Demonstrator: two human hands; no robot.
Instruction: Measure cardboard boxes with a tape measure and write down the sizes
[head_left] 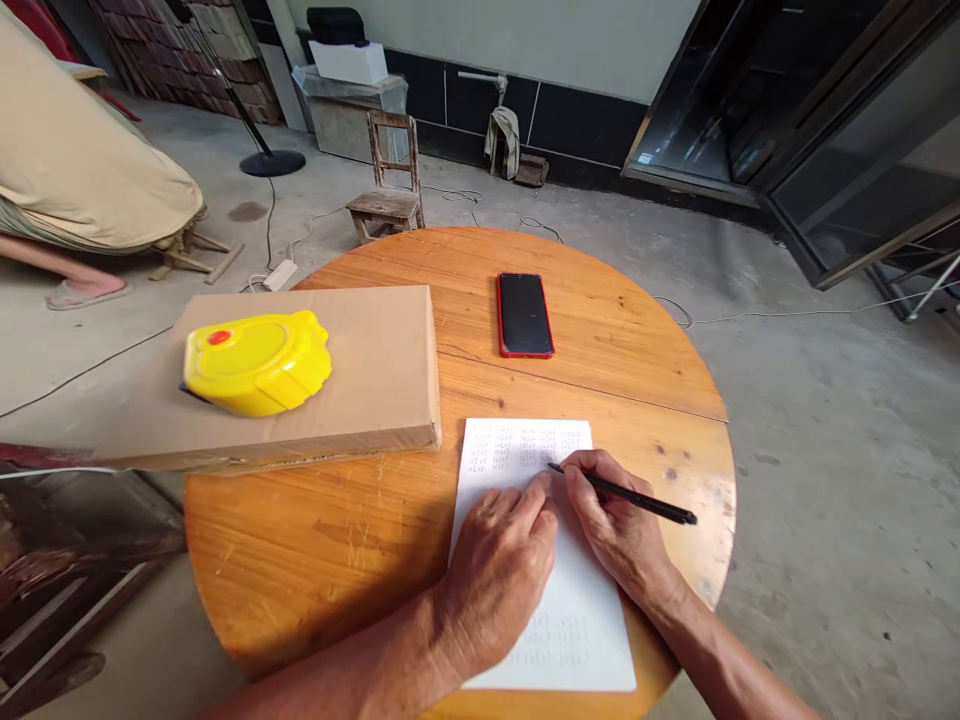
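Observation:
A white sheet of paper (536, 436) lies on the round wooden table, with rows of small handwritten characters near its top and fainter marks near its bottom. My right hand (619, 520) grips a black pen (645, 498), its tip touching the paper at the written rows. On the sheet's left side rests my left hand (506, 565), fingers curled and pressed together, the index fingertip close to the pen tip. Nothing shows in the left hand's grasp, and it covers part of the paper.
A phone (524, 314) with a red edge lies beyond the paper. At left, a yellow tape-measure-shaped case (259, 362) sits on a flat cardboard box (382, 360) overhanging the round table (322, 540). A small wooden chair (386, 200) stands behind. Someone's foot (86, 290) shows far left.

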